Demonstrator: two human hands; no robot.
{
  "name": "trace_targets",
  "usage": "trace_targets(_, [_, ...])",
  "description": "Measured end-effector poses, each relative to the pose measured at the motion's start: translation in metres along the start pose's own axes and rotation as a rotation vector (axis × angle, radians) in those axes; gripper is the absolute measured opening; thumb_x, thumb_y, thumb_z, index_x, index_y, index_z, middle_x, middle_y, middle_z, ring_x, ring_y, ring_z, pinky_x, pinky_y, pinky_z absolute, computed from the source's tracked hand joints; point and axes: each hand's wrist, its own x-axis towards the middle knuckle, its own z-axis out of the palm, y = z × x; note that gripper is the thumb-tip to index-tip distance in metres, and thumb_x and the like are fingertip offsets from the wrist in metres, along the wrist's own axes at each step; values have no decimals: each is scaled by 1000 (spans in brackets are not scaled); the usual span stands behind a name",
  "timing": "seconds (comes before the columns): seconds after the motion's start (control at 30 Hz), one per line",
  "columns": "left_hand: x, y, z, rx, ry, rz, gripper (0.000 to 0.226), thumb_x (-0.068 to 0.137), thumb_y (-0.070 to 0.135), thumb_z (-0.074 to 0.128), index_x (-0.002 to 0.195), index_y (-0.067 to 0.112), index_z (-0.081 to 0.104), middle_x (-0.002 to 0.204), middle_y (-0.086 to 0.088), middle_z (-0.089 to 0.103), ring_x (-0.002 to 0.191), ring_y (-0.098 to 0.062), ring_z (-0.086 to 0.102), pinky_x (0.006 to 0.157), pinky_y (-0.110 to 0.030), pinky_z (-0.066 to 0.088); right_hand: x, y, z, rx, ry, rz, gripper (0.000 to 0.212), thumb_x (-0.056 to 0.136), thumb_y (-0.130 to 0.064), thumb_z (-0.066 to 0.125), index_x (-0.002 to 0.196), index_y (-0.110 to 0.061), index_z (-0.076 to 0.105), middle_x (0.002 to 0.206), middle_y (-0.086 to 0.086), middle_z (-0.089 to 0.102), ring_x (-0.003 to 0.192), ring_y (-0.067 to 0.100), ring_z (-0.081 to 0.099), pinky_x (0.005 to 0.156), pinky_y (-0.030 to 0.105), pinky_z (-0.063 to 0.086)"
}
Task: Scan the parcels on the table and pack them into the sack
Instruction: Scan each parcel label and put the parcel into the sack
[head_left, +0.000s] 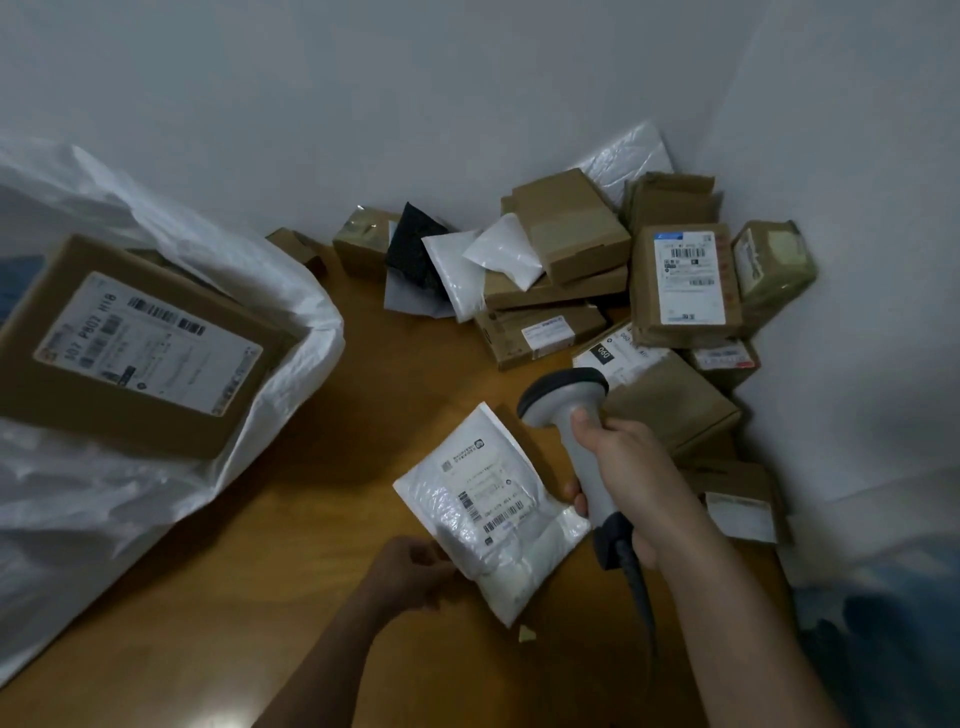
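In the head view, a flat white plastic mailer pouch (488, 512) with a printed barcode label is pinched at its lower corner by the left hand (410, 571) above the brown wooden table (311, 519), while a grey handheld barcode scanner (566, 415) is gripped by the right hand (628, 467). A failed read may be caused by glare on the crinkled film, and the limp pouch could be dropped from so slight a pinch before the white woven sack (291, 332) is reached.

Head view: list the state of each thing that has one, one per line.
Left hand: pinches the white poly mailer's lower edge.
White poly mailer: sealed, held above the table, label up.
Right hand: grips the scanner's handle.
Scanner: head beside the mailer's top corner.
Sack: open.
Labelled box: closed, inside the sack.
Parcel pile: stacked in the table's corner.
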Motion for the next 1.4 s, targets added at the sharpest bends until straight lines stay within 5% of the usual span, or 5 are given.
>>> trace_targets(0.23, [31, -1, 11, 696, 249, 421, 74, 87, 20, 62, 151, 32, 25, 162, 2, 12, 149, -23, 12, 117, -49, 22, -6, 27, -12, -28, 26, 33, 29, 100, -38, 49, 90, -13, 60, 70, 9, 57, 52, 15, 55, 56, 33, 45])
trace_targets(0.4, [32, -2, 29, 758, 172, 311, 76, 93, 40, 54, 155, 35, 10, 165, 0, -2, 149, -26, 13, 116, -51, 23, -21, 50, -23, 110, 148, 61, 30, 99, -37, 51, 90, -11, 61, 64, 8, 59, 58, 21, 56, 58, 34, 45])
trace_targets(0.6, [-13, 11, 42, 895, 332, 317, 39, 95, 50, 44, 119, 21, 56, 118, -1, 65, 105, -18, 61, 84, -29, 46, -38, 61, -3, 200, 172, 84, 31, 100, -37, 50, 92, -9, 60, 81, 12, 49, 53, 19, 53, 50, 30, 42])
trace_targets(0.77, [-7, -7, 37, 842, 401, 287, 86, 87, 55, 59, 151, 20, 15, 156, -4, 19, 142, -25, 22, 113, -42, 26, -54, 66, 7, 169, 139, 71, 27, 101, -35, 49, 93, -11, 60, 80, 16, 57, 44, 13, 53, 42, 22, 42])
trace_targets(1.4, [-12, -7, 29, -849, -68, -145, 33, 95, 2, 56, 126, 11, 53, 101, -9, 65, 89, -29, 63, 67, -42, 53, -119, 34, 11, 119, 142, -53, 34, 97, -50, 47, 101, -19, 61, 73, 10, 60, 47, 10, 56, 46, 24, 45])
